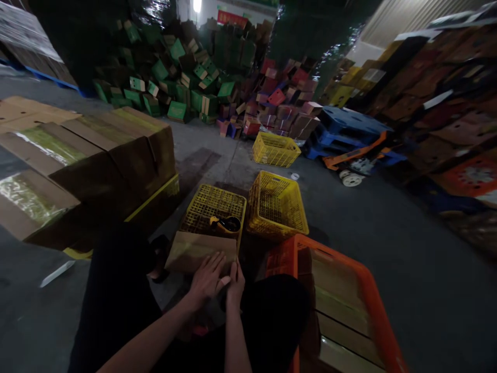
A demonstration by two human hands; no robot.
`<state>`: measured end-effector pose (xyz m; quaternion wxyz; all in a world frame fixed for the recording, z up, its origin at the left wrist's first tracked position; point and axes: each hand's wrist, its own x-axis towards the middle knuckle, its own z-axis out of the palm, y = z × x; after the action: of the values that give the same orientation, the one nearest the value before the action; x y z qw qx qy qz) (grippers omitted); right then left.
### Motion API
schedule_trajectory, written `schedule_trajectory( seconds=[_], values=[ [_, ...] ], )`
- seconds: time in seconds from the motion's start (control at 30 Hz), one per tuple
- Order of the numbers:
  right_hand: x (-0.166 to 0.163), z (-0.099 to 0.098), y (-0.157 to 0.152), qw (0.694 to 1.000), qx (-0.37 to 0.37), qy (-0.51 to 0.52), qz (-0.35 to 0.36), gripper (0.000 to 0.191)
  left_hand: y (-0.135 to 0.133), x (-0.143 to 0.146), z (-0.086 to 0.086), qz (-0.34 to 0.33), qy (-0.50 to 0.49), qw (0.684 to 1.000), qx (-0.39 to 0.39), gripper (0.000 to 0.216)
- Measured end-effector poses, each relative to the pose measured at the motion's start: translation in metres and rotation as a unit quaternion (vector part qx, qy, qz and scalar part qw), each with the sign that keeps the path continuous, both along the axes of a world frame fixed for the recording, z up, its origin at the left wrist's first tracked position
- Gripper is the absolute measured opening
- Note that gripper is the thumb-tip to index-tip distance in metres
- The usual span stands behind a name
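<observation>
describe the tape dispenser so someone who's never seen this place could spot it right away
Start at the orange crate at lower right, then go left past the open yellow basket to the upturned yellow crate. The tape dispenser sits on its near edge, just beyond the cardboard box under both hands. It is the only small dark, rounded thing with a yellow handle.

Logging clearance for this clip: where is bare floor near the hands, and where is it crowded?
Bare concrete floor lies right of the yellow crates, before the blue pallets. Crowded: both hands, left hand and right hand, press a cardboard box, hemmed by the orange crate and stacked cartons.
</observation>
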<state>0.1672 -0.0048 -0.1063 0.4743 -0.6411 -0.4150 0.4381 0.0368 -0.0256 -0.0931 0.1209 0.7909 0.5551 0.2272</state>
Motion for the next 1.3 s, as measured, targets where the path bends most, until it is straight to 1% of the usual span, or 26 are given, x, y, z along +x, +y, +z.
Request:
schedule_trajectory(
  seconds=[0.13, 0.4, 0.53, 0.6, 0.67, 0.8, 0.9, 0.97, 1.07, 1.17, 1.3],
  values=[
    [0.002, -0.009, 0.003, 0.999, -0.030, -0.033, -0.012, 0.083, 0.002, -0.019, -0.003, 0.022, 0.008, 1.000, 0.007, 0.062],
    [0.002, -0.011, 0.006, 0.996, -0.037, -0.075, -0.013, 0.084, -0.005, -0.054, -0.008, 0.065, -0.011, 0.998, -0.019, 0.065],
    [0.002, -0.013, 0.006, 0.995, -0.031, -0.096, -0.013, 0.083, -0.012, -0.070, -0.015, 0.097, -0.021, 0.995, -0.031, 0.063],
    [0.002, -0.014, 0.006, 0.994, -0.027, -0.106, -0.011, 0.083, -0.015, -0.080, -0.019, 0.112, -0.027, 0.993, -0.027, 0.062],
    [0.002, -0.016, 0.006, 0.993, -0.024, -0.116, -0.008, 0.082, -0.017, -0.090, -0.022, 0.140, -0.033, 0.989, -0.019, 0.062],
    [0.002, -0.018, 0.006, 0.990, -0.015, -0.143, 0.000, 0.082, -0.021, -0.105, -0.023, 0.202, -0.048, 0.978, 0.004, 0.066],
    [-0.001, -0.017, 0.006, 0.985, 0.008, -0.171, 0.005, 0.081, -0.023, -0.107, -0.021, 0.216, -0.079, 0.973, 0.011, 0.065],
    [-0.003, -0.017, 0.006, 0.972, 0.054, -0.230, 0.014, 0.077, -0.023, -0.106, -0.020, 0.215, -0.104, 0.971, 0.005, 0.066],
    [-0.005, -0.015, 0.005, 0.925, 0.123, -0.359, 0.033, 0.067, -0.023, -0.104, -0.021, 0.216, -0.122, 0.969, 0.000, 0.064],
    [-0.008, -0.011, 0.002, 0.880, 0.119, -0.457, 0.055, 0.064, -0.021, -0.104, -0.024, 0.223, -0.124, 0.967, 0.010, 0.062],
    [-0.018, 0.002, -0.005, 0.835, 0.093, -0.534, 0.090, 0.063, -0.020, -0.104, -0.028, 0.225, -0.133, 0.965, 0.015, 0.061]
  ],
)
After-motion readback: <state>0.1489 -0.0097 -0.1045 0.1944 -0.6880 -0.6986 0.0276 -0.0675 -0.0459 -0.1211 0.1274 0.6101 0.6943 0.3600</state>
